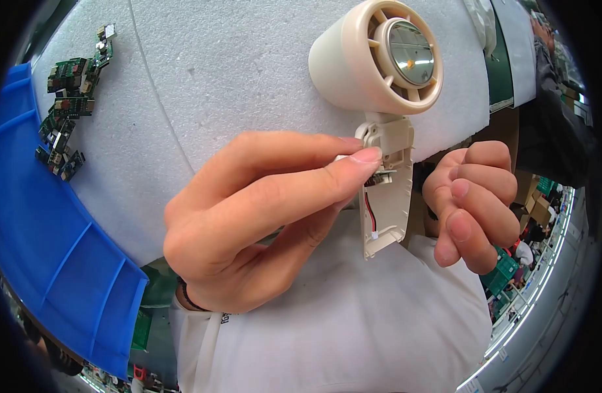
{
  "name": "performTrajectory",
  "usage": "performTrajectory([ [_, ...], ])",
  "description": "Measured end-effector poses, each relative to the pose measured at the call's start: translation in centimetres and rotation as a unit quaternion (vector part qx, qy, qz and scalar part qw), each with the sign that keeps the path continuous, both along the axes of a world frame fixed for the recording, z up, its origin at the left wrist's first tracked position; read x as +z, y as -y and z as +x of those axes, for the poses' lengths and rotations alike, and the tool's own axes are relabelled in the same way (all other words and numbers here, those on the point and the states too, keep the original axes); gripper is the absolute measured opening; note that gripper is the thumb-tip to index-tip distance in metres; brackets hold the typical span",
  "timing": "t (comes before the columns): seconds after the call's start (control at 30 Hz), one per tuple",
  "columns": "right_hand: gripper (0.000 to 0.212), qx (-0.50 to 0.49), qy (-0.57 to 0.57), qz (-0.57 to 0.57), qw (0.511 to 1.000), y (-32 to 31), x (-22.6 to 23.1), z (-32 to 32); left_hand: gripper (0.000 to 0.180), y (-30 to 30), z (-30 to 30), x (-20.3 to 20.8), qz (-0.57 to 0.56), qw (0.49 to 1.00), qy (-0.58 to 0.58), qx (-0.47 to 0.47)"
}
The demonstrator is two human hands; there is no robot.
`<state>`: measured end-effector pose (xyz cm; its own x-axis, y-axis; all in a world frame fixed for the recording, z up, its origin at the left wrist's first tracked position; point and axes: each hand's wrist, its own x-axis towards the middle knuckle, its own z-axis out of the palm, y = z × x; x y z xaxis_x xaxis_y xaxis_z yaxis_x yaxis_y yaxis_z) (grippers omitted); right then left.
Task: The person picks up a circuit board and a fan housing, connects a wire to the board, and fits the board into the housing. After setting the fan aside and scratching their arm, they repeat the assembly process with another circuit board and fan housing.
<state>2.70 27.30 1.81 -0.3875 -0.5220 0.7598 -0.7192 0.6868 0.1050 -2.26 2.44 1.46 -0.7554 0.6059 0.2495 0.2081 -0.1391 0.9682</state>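
Observation:
A cream handheld fan [343,62] has its round head on the foam-covered table, and its handle shell [396,200] lies uncovered, pointing toward me. My left hand [261,216] pinches with thumb and forefinger at the upper left edge of this shell. Just under the thumb tip shows a small circuit board [381,177], mostly hidden by the fingers. A red and black wire pair [371,208] runs down inside the shell to a white plug [374,235]. Right of the handle, apart from it, my right hand [474,206] is curled closed with nothing visible in it.
A loose pile of green circuit boards [68,108] lies at the far left, partly over the edge of a blue plastic tray [58,262]. White foam sheet [229,72] covers the table. A clear plastic bag [479,23] and a person's dark sleeve [563,124] are at the right.

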Motion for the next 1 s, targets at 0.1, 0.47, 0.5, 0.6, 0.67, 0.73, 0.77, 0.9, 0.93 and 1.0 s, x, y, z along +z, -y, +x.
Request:
performTrajectory([
  [0.1,0.025,0.016,0.028,-0.004,0.999,0.0,0.2,-0.3,0.043,0.0,-0.2,-0.2,0.007,1.0,-0.005,-0.004],
  [0.47,0.026,0.02,0.289,-0.041,0.956,-0.1,2.9,0.5,0.043,0.1,0.1,0.1,0.004,1.0,-0.002,-0.001],
  [0.5,0.026,0.019,0.293,-0.046,0.955,-0.1,2.6,0.6,0.043,0.1,0.1,0.0,0.002,1.0,0.002,0.0],
  [0.6,0.028,0.054,0.303,-0.07,0.949,0.5,1.7,0.3,0.043,0.1,0.1,-0.3,-0.004,1.0,0.001,0.004],
  [0.67,0.029,0.07,0.306,-0.082,0.946,0.6,1.8,0.1,0.042,0.1,0.0,-0.3,-0.005,1.0,-0.009,0.007],
  [0.73,0.03,0.094,0.323,-0.05,0.94,0.3,2.7,0.0,0.042,0.1,0.0,-0.1,-0.001,1.0,-0.004,0.004],
  [0.77,0.031,0.105,0.332,-0.035,0.937,0.2,3.0,-0.1,0.042,0.0,0.1,0.0,0.004,1.0,0.004,0.002],
  [0.9,0.028,0.121,0.342,-0.078,0.928,0.6,2.3,-0.4,0.041,0.0,0.3,-0.2,0.009,1.0,0.017,0.007],
  [0.93,0.028,0.122,0.339,-0.081,0.929,0.8,1.9,-0.5,0.041,0.0,0.3,-0.3,0.012,1.0,0.021,0.009],
  [1.0,0.027,0.116,0.33,-0.093,0.932,1.5,1.4,-0.8,0.04,0.0,0.3,-0.4,0.011,1.0,0.015,0.009],
])
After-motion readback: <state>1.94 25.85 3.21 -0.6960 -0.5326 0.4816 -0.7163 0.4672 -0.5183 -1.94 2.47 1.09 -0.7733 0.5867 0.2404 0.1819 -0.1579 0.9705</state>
